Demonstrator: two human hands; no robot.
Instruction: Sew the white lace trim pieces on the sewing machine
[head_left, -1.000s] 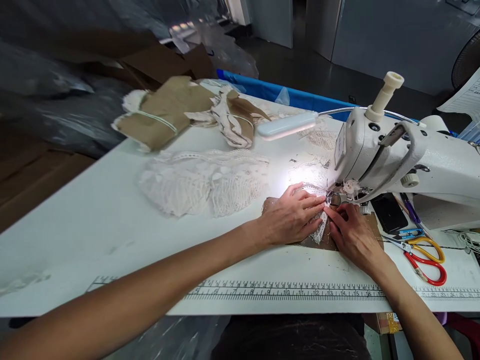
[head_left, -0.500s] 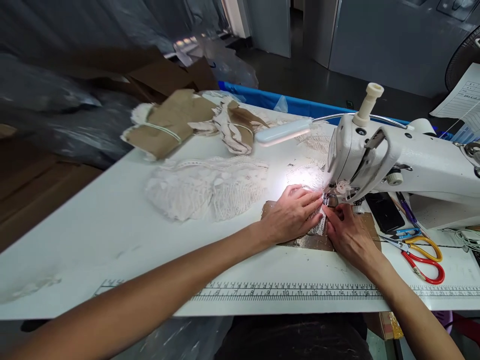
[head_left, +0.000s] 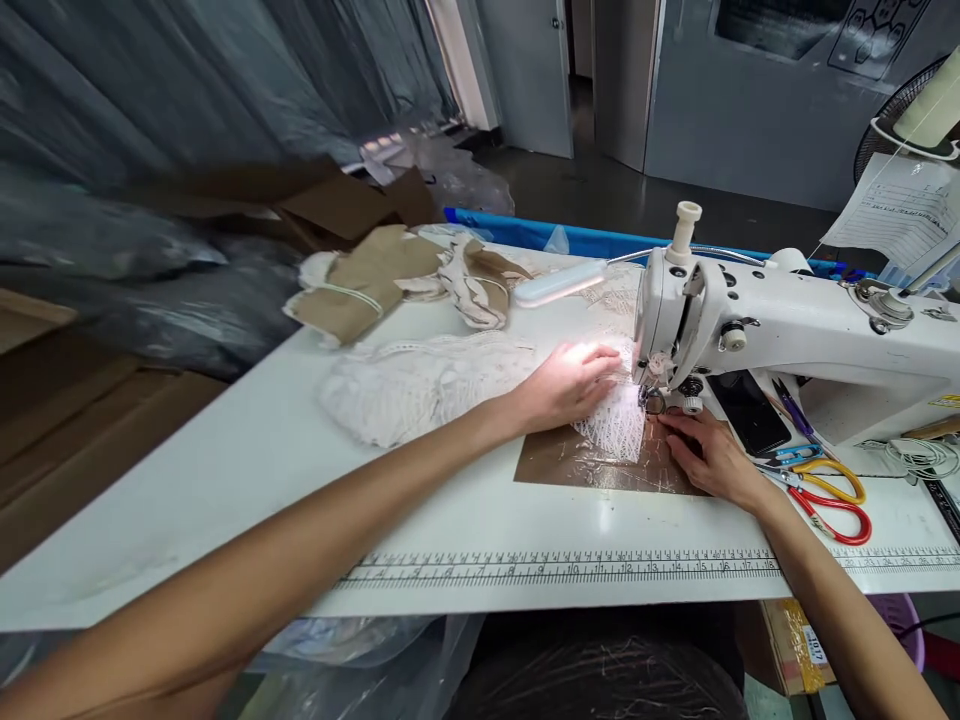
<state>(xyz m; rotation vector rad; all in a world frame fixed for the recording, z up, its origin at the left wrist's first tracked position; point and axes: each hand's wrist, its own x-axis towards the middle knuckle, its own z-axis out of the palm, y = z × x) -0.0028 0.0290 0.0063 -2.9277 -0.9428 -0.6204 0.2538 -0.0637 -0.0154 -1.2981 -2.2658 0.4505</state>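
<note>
Under the needle area of a white sewing machine lies a piece of white lace, over a brown sheet on the table. My left hand rests on the lace, left of the needle, with its fingers stretched toward the machine. To the right of the presser foot, my right hand lies on the brown sheet with its fingers apart, just off the lace edge. A lit lamp shines on the lace and my left hand.
More white lace is spread on the left. Behind it lie tied brown-wrapped bundles. Scissors with yellow and red handles, a black phone and blue snips lie on the right. A printed ruler runs along the front edge.
The view has shifted, tilting up a little. My left hand has slid back and left over the lace. My right hand has moved away from the lace edge, its fingers opening, and more brown sheet shows.
</note>
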